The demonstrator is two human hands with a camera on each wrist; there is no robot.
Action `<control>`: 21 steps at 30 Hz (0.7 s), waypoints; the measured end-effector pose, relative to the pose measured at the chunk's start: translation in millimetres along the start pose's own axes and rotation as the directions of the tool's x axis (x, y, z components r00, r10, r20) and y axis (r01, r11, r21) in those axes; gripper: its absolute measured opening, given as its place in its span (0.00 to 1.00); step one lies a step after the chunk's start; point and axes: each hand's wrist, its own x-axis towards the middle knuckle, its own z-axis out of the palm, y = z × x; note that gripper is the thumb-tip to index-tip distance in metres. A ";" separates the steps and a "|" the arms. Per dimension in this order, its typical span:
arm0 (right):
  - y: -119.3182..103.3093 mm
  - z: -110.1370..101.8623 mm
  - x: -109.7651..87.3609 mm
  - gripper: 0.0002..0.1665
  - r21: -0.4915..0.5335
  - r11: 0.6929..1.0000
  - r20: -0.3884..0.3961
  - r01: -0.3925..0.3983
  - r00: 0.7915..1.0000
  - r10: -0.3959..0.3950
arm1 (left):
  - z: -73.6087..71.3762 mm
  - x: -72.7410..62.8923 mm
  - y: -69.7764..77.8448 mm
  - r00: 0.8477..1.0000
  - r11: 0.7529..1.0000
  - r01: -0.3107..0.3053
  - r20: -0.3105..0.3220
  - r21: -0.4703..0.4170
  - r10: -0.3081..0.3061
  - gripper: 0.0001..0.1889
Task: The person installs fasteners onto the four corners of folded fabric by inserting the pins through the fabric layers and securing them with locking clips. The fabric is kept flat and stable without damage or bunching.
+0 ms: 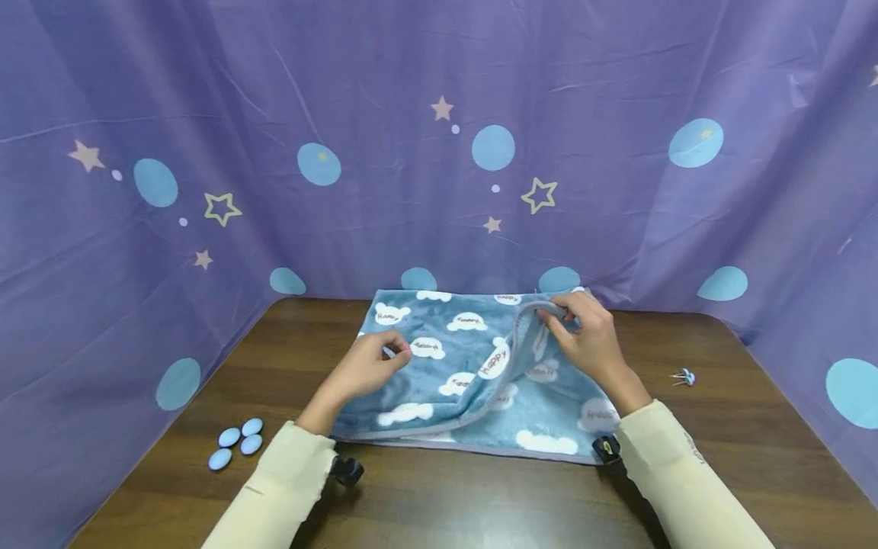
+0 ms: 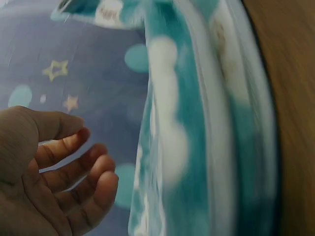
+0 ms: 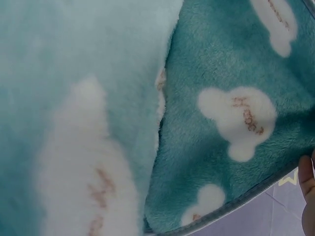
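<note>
A teal plush blanket [image 1: 439, 389] with white cloud and bear-head shapes marked "Happy" lies on the wooden table, layered, with a grey bound edge. My right hand [image 1: 591, 335] pinches that edge near the far right corner and lifts it, so the upper layer curls up and bares the layer beneath. In the right wrist view the fingers [image 3: 307, 184] show only at the right border, by the raised cloth [image 3: 187, 83]. My left hand [image 1: 370, 364] hovers over the blanket's left part, fingers loosely curled with nothing between them; the left wrist view shows its palm side [image 2: 54, 177].
Several light-blue oval pieces [image 1: 229, 437] lie on the table [image 1: 439, 503] at the left. Small blue-topped pieces with thin metal prongs [image 1: 687, 377] lie at the right. A purple curtain [image 1: 384, 91] with stars and dots hangs behind and along both sides.
</note>
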 end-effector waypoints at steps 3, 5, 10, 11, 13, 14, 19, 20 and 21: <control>0.8 -3.8 1.4 0.13 -0.004 1.000 0.013 -0.016 1.000 0.016 | -14.3 -13.6 -16.4 1.000 1.000 0.009 -0.003 0.019 -0.009 0.05; 1.3 -5.1 1.7 0.12 0.000 1.000 0.026 -0.030 0.999 0.030 | -23.8 -23.8 -27.2 1.000 0.999 0.010 -0.013 0.052 -0.009 0.04; 2.1 -4.5 -0.1 0.12 0.003 0.999 0.041 -0.034 0.999 0.034 | -49.4 -54.4 -52.8 0.999 0.976 0.052 -0.001 0.213 -0.053 0.03; 2.4 -4.2 -0.1 0.12 0.003 1.000 0.039 -0.031 0.999 0.031 | -54.9 -60.4 -56.9 0.997 0.965 0.074 0.010 0.250 -0.079 0.03; 2.3 -4.3 0.1 0.11 -0.001 0.999 0.045 -0.034 0.998 0.035 | -66.5 -71.8 -66.0 0.990 0.938 0.114 0.036 0.328 -0.133 0.04; 2.2 -4.2 0.3 0.11 -0.004 0.999 0.044 -0.035 0.998 0.035 | -72.1 -77.1 -70.3 0.986 0.921 0.134 0.048 0.365 -0.162 0.04; 1.2 -5.5 1.1 0.11 -0.010 0.999 0.043 -0.048 0.998 0.048 | -93.1 -98.4 -96.3 0.968 0.846 0.153 0.097 0.511 -0.233 0.07; 1.1 -5.9 0.7 0.11 -0.012 0.999 0.041 -0.047 0.998 0.047 | -95.7 -102.3 -101.2 0.969 0.840 0.138 0.103 0.526 -0.223 0.07; 1.0 -6.6 0.3 0.11 -0.013 0.999 0.042 -0.047 0.998 0.048 | -97.9 -106.4 -106.4 0.973 0.834 0.117 0.104 0.539 -0.204 0.07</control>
